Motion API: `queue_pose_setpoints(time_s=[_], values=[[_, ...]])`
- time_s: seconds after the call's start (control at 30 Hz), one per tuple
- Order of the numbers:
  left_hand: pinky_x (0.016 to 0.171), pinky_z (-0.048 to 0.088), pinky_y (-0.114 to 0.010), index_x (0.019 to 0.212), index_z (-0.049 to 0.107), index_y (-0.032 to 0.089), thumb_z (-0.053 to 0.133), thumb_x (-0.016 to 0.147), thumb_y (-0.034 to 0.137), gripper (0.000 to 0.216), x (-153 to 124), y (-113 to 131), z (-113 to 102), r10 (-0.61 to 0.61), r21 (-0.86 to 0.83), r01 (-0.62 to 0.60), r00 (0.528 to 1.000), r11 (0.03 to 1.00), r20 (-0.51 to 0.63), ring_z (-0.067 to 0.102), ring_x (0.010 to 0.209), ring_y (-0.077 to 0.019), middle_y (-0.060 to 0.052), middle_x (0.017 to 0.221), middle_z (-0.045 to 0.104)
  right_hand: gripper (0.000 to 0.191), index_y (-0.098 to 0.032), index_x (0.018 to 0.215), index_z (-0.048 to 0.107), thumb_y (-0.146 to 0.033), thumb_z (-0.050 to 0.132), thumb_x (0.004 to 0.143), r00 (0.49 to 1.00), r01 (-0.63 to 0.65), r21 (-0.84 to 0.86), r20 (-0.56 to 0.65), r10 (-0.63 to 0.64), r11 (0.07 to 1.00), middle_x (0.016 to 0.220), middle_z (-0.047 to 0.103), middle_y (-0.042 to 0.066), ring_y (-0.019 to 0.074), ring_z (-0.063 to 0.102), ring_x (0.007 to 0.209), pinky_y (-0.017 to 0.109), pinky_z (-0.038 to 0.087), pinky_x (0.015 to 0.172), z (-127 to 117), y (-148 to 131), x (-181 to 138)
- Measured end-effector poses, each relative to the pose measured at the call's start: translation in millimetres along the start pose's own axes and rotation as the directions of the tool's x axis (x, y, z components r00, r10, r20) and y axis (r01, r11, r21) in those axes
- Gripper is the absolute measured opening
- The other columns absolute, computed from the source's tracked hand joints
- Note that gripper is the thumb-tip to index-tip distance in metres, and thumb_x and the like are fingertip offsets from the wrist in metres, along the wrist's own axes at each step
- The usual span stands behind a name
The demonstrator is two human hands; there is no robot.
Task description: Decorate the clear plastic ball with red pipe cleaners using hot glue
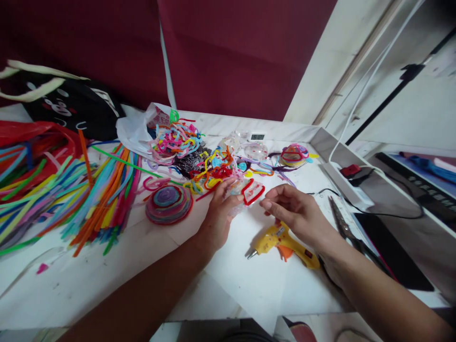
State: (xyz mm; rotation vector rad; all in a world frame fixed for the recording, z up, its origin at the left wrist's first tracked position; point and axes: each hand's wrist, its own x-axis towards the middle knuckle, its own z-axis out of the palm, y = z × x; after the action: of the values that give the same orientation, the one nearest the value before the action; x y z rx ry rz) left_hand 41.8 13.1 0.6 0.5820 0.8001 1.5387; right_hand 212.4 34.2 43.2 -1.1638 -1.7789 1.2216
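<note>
My left hand (pixel 223 213) is closed around a clear plastic piece (pixel 237 209), partly hidden by the fingers. A red pipe cleaner (pixel 253 191), bent at an angle, lies against its right side. My right hand (pixel 295 211) is just right of it, thumb and fingertips pinched together; whatever is between them, if anything, is too small to tell. Below that hand a yellow hot glue gun (pixel 274 240) lies on the white table, its nozzle pointing left. To the left of my left hand sits a round coil of multicoloured pipe cleaners (pixel 168 203).
Bundles of pipe cleaners (pixel 110 199) cover the left side, beside a black bag (pixel 64 102). Behind my hands is a tangle of scraps (pixel 178 140) and a wrapped ball (pixel 295 155). Scissors (pixel 341 219), a black phone-like slab (pixel 392 249) and a power strip (pixel 344 183) are at right.
</note>
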Motion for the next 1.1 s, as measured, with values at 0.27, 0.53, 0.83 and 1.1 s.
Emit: queue_pose_setpoints(time_s=[0.27,0.53,0.83,1.1], values=[[0.092,0.046,-0.039,0.121,0.052,0.024,0.069,0.066,0.021,0.058,1,1,-1,0.015,0.065,-0.013,1.000,0.998,-0.016,0.058,0.113,-0.0267,-0.007,0.126,0.059,0.044,-0.020,0.084,0.053,-0.033,0.087,0.060,0.990,-0.139,0.486,0.054,0.129,0.863,0.064,0.068,-0.002,0.0160,0.068,0.065,0.021,0.051,0.050,16,-1,15],[0.095,0.045,-0.039,0.119,0.055,0.023,0.071,0.065,0.022,0.056,2,-2,-4,0.057,0.175,-0.058,0.998,0.983,0.010,0.056,0.116,-0.0271,-0.007,0.128,0.058,0.046,-0.020,0.082,0.054,-0.027,0.089,0.054,0.981,-0.177,0.582,0.036,0.193,0.793,0.061,0.068,-0.004,0.0115,0.065,0.054,0.020,0.054,0.050,15,1,9],[0.094,0.046,-0.035,0.121,0.056,0.023,0.074,0.065,0.022,0.058,6,-1,-8,0.042,0.280,-0.055,0.998,0.958,0.055,0.053,0.120,-0.0267,-0.007,0.131,0.057,0.046,-0.020,0.082,0.053,-0.023,0.090,0.053,0.970,-0.197,0.646,0.018,0.244,0.737,0.061,0.067,-0.005,0.0128,0.068,0.058,0.020,0.057,0.052,16,8,8],[0.087,0.048,-0.035,0.120,0.057,0.023,0.076,0.063,0.025,0.060,8,6,-6,0.038,0.417,-0.055,0.998,0.907,0.049,0.059,0.108,-0.0258,-0.007,0.121,0.062,0.051,-0.020,0.081,0.051,-0.023,0.091,0.049,0.973,-0.163,0.704,-0.002,0.231,0.692,0.060,0.068,-0.005,0.0105,0.066,0.055,0.019,0.056,0.055,18,8,4]])
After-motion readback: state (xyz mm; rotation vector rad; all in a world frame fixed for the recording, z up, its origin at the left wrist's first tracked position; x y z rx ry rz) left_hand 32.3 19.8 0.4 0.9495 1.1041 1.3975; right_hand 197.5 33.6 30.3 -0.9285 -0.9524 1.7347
